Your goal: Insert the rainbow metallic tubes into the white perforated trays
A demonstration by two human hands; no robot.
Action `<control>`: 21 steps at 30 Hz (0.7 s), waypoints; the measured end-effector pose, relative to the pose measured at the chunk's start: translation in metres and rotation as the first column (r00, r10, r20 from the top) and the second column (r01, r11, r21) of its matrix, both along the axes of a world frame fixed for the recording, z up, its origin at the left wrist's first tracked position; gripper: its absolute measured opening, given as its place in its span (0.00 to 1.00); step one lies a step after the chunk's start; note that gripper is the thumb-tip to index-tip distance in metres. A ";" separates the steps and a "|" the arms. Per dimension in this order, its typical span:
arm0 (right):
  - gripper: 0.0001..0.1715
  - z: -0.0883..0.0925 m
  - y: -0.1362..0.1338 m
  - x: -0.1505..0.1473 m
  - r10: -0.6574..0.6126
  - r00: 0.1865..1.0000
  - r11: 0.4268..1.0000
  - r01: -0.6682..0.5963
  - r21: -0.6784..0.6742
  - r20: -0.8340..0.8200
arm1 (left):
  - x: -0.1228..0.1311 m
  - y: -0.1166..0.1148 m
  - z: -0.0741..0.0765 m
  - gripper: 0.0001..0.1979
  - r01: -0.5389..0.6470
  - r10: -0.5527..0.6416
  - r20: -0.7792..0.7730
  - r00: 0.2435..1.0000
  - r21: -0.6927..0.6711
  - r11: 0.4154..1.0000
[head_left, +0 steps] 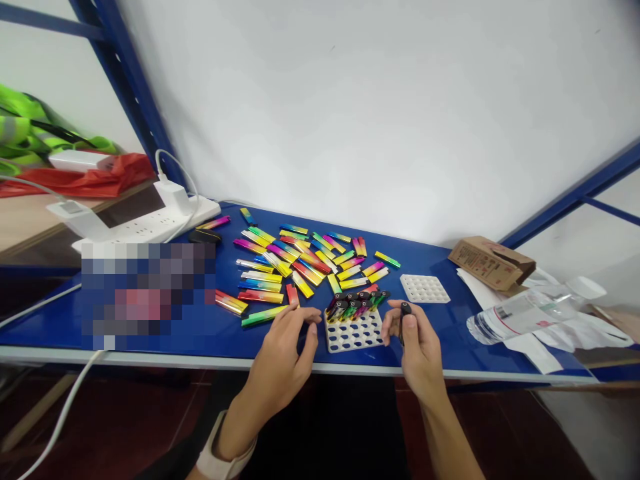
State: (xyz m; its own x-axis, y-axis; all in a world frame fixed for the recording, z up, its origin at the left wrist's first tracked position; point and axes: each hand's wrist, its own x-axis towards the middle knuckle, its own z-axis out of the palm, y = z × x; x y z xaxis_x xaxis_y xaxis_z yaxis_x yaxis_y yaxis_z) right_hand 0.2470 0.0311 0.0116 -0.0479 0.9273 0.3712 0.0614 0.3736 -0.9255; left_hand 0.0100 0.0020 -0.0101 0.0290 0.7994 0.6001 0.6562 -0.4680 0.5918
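Several flat, rainbow-coloured stick devices (300,260) lie scattered over the blue table (165,327). A white perforated tray (354,331) near the front edge holds a row of them standing with black tips up. My right hand (417,340) is closed around one dark-tipped stick (404,313) just right of that tray. My left hand (285,353) hovers left of the tray with fingers curled and pinched near a stick (293,295); I cannot make out whether it holds anything. A second white tray (425,288) sits behind, bare.
A white power strip with a charger (150,220) lies at the back left, cables running off. A cardboard box (493,263) and clear plastic bags with papers (535,313) crowd the right end. Blue shelf posts frame the wall. A blurred patch covers the table's left.
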 end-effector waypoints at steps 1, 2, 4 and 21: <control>0.21 0.002 0.000 0.001 -0.002 1.000 1.000 0.002 -0.015 -0.014 | 0.000 0.000 0.000 0.08 0.002 -0.002 -0.002 1.000 0.000 1.000; 0.23 0.004 -0.001 0.001 -0.014 0.999 0.999 0.012 -0.044 -0.033 | 0.000 0.000 0.000 0.08 0.003 -0.003 -0.004 1.000 0.000 1.000; 0.24 0.007 -0.002 0.000 -0.035 0.995 0.993 0.023 -0.119 -0.096 | -0.001 0.000 -0.001 0.08 0.003 -0.003 -0.006 1.000 -0.005 1.000; 0.25 -0.001 0.004 0.008 -0.039 0.904 0.909 -0.146 -0.391 -0.426 | 0.000 0.000 -0.001 0.09 0.004 -0.004 -0.021 1.000 0.004 1.000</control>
